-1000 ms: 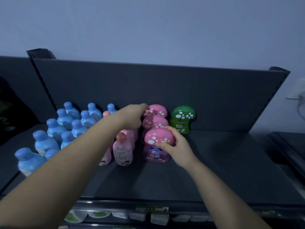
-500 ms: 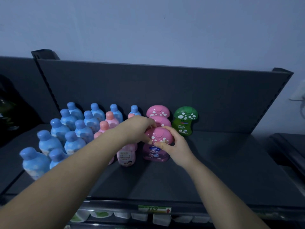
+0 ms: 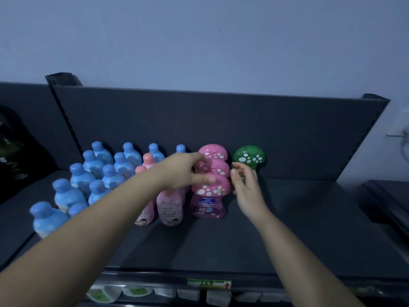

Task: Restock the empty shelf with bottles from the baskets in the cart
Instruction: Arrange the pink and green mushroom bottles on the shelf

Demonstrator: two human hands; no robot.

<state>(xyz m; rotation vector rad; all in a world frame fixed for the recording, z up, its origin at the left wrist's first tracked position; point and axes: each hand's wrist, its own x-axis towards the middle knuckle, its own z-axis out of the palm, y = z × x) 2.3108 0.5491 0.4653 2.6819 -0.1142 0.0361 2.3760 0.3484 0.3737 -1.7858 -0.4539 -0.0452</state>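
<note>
On the dark shelf (image 3: 276, 235) stand three pink mushroom-cap bottles in a row front to back; the front one (image 3: 209, 197) shows its purple label. My left hand (image 3: 183, 171) hovers at its cap, thumb touching the cap's top left, fingers blurred near the middle bottle (image 3: 218, 168). My right hand (image 3: 246, 189) is off the bottle, just right of it, fingers loosely spread and holding nothing. Behind that hand stands a green mushroom-cap bottle (image 3: 249, 155), partly hidden.
Several blue-capped bottles (image 3: 97, 173) fill the shelf's left part, with pink bottles (image 3: 169, 208) beside them. The shelf's back panel (image 3: 221, 120) rises behind. White tubs (image 3: 137, 292) sit on the lower shelf below the front rail. Bare shelf lies to the right.
My right hand has let go of the front pink mushroom bottle and moved right and up. My left hand has slid slightly right over the caps.
</note>
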